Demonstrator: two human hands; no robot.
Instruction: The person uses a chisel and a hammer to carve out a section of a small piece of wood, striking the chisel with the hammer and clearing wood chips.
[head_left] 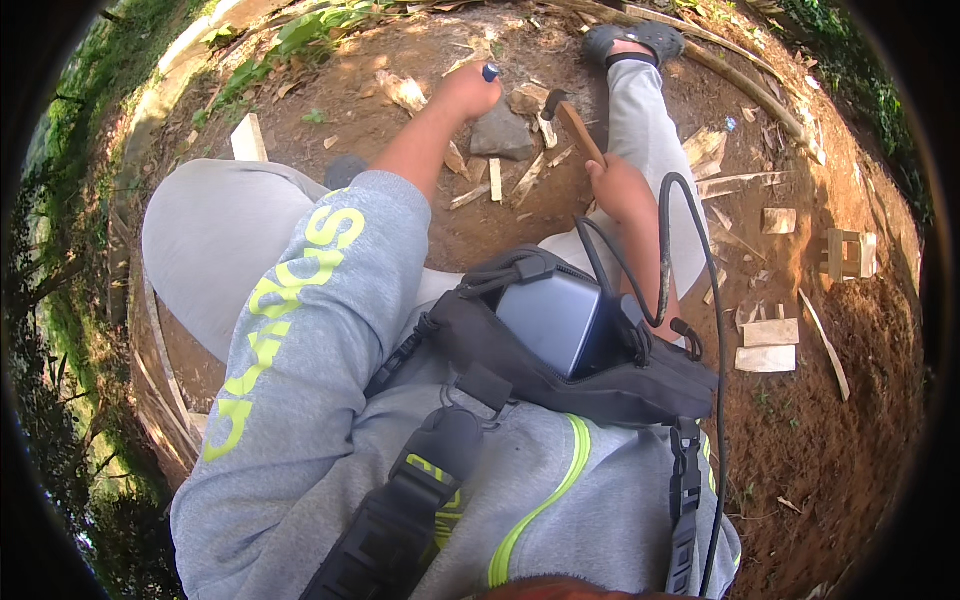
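Note:
My right hand (622,190) is closed around the wooden handle of a hammer (580,135). Its dark head points up and left, close to the grey stone (503,134) on the ground. My left hand (468,94), out beyond the stone's left side, is closed on a dark blue handle (490,72). Only the rounded end of that handle shows above the fist; the rest is hidden. Near the stone's front edge lies a small pale wood strip (495,180), with several split wood chips around it.
Cut wood blocks (766,358) and a small wooden frame (850,254) lie on the bare soil at the right. A pale board (248,138) stands beyond my left knee. A black waist bag (590,340) with a cable rests on my lap. Long poles (750,90) lie at the far right.

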